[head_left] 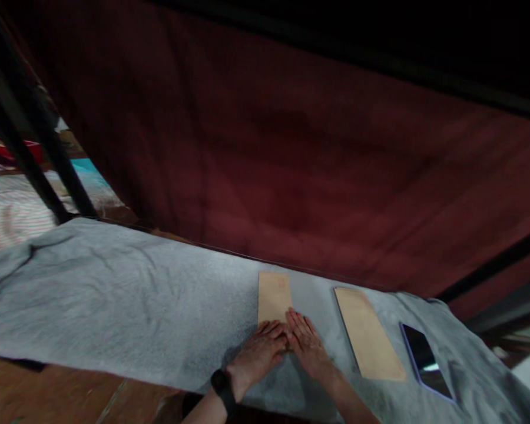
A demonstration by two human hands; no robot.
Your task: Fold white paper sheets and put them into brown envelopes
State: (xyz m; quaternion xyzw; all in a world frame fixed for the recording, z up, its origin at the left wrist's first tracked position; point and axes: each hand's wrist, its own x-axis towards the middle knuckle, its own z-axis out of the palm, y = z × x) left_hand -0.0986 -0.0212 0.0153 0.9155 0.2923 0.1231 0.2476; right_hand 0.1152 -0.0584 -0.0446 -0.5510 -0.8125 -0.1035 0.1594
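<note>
A tan envelope (274,296) lies on a grey cloth (115,294) in front of me. My left hand (259,350) and my right hand (307,341) lie flat side by side on the envelope's near end, fingers stretched out and pressed down on it. A black band sits on my left wrist. A second tan envelope (368,341) lies to the right, apart from both hands.
A dark phone (425,362) with a light rim lies right of the second envelope. A dark red curtain (313,165) hangs behind the cloth. Black metal bars (30,141) stand at the left, with striped bedding (13,212) beyond. Brown floor shows at the near left.
</note>
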